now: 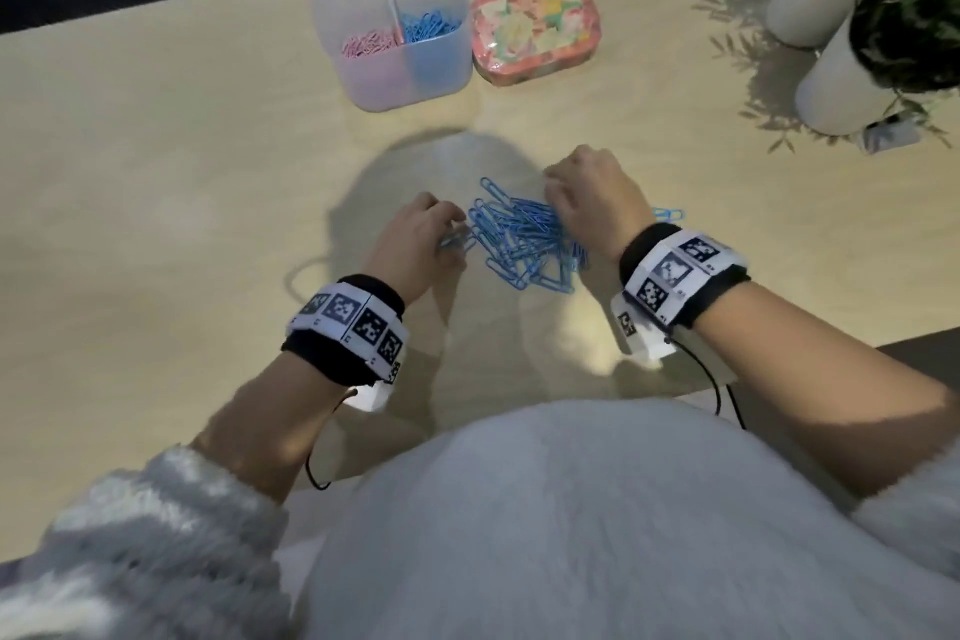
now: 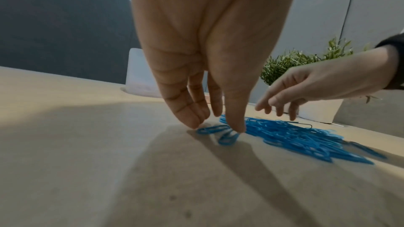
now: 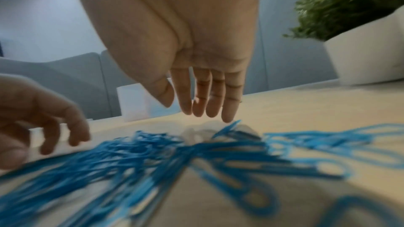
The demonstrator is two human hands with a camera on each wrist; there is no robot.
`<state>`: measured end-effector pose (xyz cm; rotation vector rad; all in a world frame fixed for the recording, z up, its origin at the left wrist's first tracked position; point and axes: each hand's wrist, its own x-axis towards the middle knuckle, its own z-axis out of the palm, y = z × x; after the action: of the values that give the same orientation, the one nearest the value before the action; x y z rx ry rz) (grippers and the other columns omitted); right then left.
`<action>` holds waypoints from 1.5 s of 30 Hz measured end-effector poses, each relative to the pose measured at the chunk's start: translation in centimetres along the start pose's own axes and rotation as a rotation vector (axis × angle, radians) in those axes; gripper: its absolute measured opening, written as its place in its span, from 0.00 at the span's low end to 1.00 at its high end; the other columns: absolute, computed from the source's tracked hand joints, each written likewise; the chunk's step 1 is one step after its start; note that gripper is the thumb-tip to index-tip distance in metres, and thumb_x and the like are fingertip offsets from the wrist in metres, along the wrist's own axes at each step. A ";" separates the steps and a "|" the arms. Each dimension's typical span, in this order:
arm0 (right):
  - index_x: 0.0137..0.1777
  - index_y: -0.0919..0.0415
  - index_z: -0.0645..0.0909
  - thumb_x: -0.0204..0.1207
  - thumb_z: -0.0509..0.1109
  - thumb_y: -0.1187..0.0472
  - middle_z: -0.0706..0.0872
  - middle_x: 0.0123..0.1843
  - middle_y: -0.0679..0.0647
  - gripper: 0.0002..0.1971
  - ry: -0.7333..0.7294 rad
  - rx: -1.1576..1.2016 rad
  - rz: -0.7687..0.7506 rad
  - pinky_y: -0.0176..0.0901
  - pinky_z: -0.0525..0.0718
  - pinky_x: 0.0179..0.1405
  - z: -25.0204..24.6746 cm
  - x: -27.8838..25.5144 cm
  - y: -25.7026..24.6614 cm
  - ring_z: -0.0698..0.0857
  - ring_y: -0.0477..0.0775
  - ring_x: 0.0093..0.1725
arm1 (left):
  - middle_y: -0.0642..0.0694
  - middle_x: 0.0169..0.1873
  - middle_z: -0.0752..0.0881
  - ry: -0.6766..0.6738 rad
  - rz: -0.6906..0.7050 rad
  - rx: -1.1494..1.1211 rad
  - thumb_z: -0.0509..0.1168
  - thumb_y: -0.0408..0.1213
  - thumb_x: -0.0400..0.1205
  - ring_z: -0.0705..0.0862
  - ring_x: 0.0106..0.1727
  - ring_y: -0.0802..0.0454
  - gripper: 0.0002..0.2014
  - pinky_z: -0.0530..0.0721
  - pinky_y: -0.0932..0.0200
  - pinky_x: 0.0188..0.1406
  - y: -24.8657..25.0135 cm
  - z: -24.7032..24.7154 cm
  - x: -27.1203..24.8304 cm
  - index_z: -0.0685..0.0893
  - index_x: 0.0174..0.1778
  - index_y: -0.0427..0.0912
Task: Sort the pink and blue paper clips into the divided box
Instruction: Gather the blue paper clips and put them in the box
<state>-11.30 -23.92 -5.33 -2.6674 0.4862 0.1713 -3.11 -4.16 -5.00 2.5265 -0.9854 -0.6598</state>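
Note:
A pile of blue paper clips lies on the table between my hands. My left hand is at the pile's left edge. In the left wrist view its straight fingers and thumb press down on a few blue clips that lie flat. My right hand is over the pile's far right side, and its fingers hang straight just above the clips, holding nothing. The translucent divided box stands further back, with pink clips on the left and blue clips on the right.
A flowery tin sits right of the box. Two white pots with green plants stand at the far right. One stray blue clip lies beside my right wrist. The table's near edge is close to my body.

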 end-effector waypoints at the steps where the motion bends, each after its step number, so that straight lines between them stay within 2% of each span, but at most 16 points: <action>1: 0.52 0.65 0.82 0.79 0.61 0.56 0.78 0.54 0.67 0.14 -0.003 0.007 0.037 0.55 0.78 0.56 -0.4 0.1 0.7 0.76 0.67 0.59 | 0.36 0.59 0.77 0.007 -0.018 -0.011 0.72 0.36 0.74 0.81 0.58 0.38 0.23 0.78 0.49 0.57 -0.2 -0.1 -0.1 0.78 0.65 0.37; 3: 0.45 0.65 0.80 0.74 0.68 0.46 0.77 0.51 0.66 0.19 -0.091 -0.017 0.051 0.54 0.79 0.55 -0.7 -0.1 1.0 0.77 0.66 0.57 | 0.37 0.62 0.75 0.003 -0.049 -0.018 0.74 0.39 0.73 0.80 0.59 0.40 0.27 0.77 0.49 0.59 -0.5 -0.3 -0.2 0.76 0.67 0.38; 5: 0.48 0.63 0.79 0.68 0.72 0.40 0.76 0.53 0.64 0.24 -0.185 -0.037 0.016 0.55 0.79 0.57 -0.3 -0.4 0.1 0.75 0.63 0.58 | 0.36 0.62 0.75 -0.028 -0.044 0.029 0.74 0.38 0.72 0.79 0.60 0.39 0.27 0.76 0.50 0.59 -0.2 -0.2 -0.1 0.77 0.66 0.38; 9: 0.64 0.61 0.79 0.72 0.73 0.53 0.75 0.60 0.63 0.22 -0.188 -0.019 -0.075 0.56 0.77 0.62 1.2 -0.7 -2.8 0.72 0.64 0.63 | 0.34 0.57 0.79 -0.046 0.026 0.059 0.68 0.34 0.78 0.82 0.54 0.36 0.15 0.78 0.48 0.54 1.0 0.0 0.4 0.82 0.60 0.36; 13: 0.60 0.64 0.82 0.76 0.63 0.67 0.78 0.56 0.64 0.14 -0.154 -0.051 -0.120 0.54 0.79 0.54 2.0 -0.7 -3.9 0.75 0.66 0.61 | 0.34 0.64 0.74 0.014 0.093 0.047 0.67 0.29 0.78 0.83 0.50 0.35 0.20 0.78 0.46 0.49 1.6 0.2 0.5 0.76 0.67 0.35; 16: 0.61 0.63 0.82 0.77 0.60 0.68 0.79 0.55 0.64 0.15 -0.170 -0.121 -0.167 0.52 0.76 0.50 2.0 -0.7 -4.3 0.77 0.66 0.60 | 0.35 0.67 0.75 -0.005 0.157 0.111 0.65 0.27 0.78 0.82 0.55 0.35 0.23 0.78 0.47 0.53 1.4 0.1 0.7 0.74 0.71 0.35; 20: 0.59 0.63 0.84 0.78 0.61 0.67 0.81 0.55 0.63 0.14 -0.214 -0.130 -0.201 0.52 0.75 0.50 1.5 -0.6 -4.4 0.79 0.66 0.57 | 0.35 0.57 0.80 -0.019 0.170 0.185 0.65 0.27 0.79 0.82 0.53 0.35 0.13 0.80 0.45 0.52 0.8 0.1 1.1 0.84 0.59 0.34; 25: 0.57 0.64 0.85 0.76 0.67 0.65 0.87 0.56 0.63 0.12 -0.188 0.005 -0.141 0.51 0.77 0.58 -0.9 0.2 -3.7 0.82 0.66 0.59 | 0.36 0.51 0.82 0.033 0.154 0.200 0.64 0.31 0.80 0.79 0.53 0.36 0.08 0.80 0.44 0.49 -0.4 0.2 0.8 0.87 0.51 0.36; 27: 0.55 0.65 0.87 0.74 0.69 0.65 0.89 0.53 0.63 0.11 -0.117 0.099 -0.132 0.46 0.78 0.53 -2.8 1.7 -3.8 0.85 0.61 0.54 | 0.37 0.52 0.82 0.050 0.169 0.231 0.63 0.33 0.81 0.77 0.54 0.36 0.08 0.80 0.46 0.50 -0.8 0.2 0.6 0.86 0.51 0.37; 30: 0.51 0.68 0.87 0.73 0.70 0.67 0.87 0.42 0.60 0.09 -0.025 0.261 -0.072 0.24 0.73 0.32 -6.1 5.5 -4.9 0.82 0.32 0.30 | 0.37 0.57 0.79 -0.011 0.161 0.302 0.59 0.32 0.83 0.77 0.56 0.38 0.10 0.80 0.47 0.50 -1.0 0.0 0.7 0.83 0.56 0.36; 31: 0.51 0.70 0.86 0.73 0.70 0.67 0.86 0.42 0.58 0.09 0.015 0.291 -0.053 0.21 0.74 0.30 -7.0 7.0 -5.5 0.81 0.30 0.28 | 0.37 0.58 0.79 -0.020 0.169 0.322 0.58 0.32 0.83 0.77 0.56 0.37 0.10 0.80 0.46 0.47 -1.0 -0.1 0.8 0.82 0.57 0.36; 33: 0.53 0.68 0.86 0.72 0.72 0.66 0.86 0.47 0.56 0.11 0.093 0.303 -0.002 0.17 0.75 0.38 -8.5 10.2 -6.7 0.83 0.35 0.37 | 0.35 0.54 0.82 0.003 0.252 0.332 0.64 0.29 0.79 0.82 0.48 0.36 0.07 0.84 0.47 0.35 -0.7 -0.6 0.6 0.83 0.51 0.34; 36: 0.53 0.67 0.86 0.72 0.73 0.66 0.88 0.55 0.62 0.11 0.143 0.289 0.056 0.39 0.82 0.53 -9.5 14.6 -8.5 0.82 0.51 0.46 | 0.40 0.35 0.87 0.005 0.339 0.406 0.67 0.31 0.66 0.85 0.28 0.43 0.04 0.78 0.63 0.14 -1.4 -1.1 0.8 0.86 0.35 0.38; 40: 0.54 0.68 0.85 0.71 0.75 0.61 0.85 0.60 0.65 0.14 0.080 0.228 0.157 0.49 0.84 0.61 -9.4 18.5 -10.3 0.85 0.58 0.57 | 0.44 0.25 0.83 -0.028 0.420 0.448 0.60 0.32 0.68 0.82 0.20 0.45 0.06 0.73 0.63 0.09 -2.0 -1.7 1.2 0.83 0.33 0.40; 43: 0.56 0.69 0.84 0.72 0.74 0.60 0.86 0.57 0.64 0.16 0.043 0.322 0.208 0.51 0.88 0.53 -9.3 19.6 -11.2 0.89 0.61 0.51 | 0.41 0.32 0.85 -0.007 0.360 0.364 0.55 0.32 0.71 0.85 0.26 0.41 0.13 0.80 0.57 0.13 -2.8 -1.9 1.1 0.85 0.43 0.38; 45: 0.54 0.68 0.84 0.75 0.71 0.62 0.87 0.54 0.63 0.12 0.094 0.371 0.202 0.50 0.89 0.51 -9.4 19.2 -11.2 0.90 0.61 0.48 | 0.36 0.47 0.87 -0.033 0.273 0.292 0.55 0.31 0.77 0.88 0.41 0.37 0.17 0.86 0.47 0.32 -2.5 -2.4 0.9 0.82 0.59 0.37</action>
<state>11.02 -24.37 3.80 -2.2694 0.7395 0.0111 0.12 -2.67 -4.49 2.5550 -1.5004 -0.5086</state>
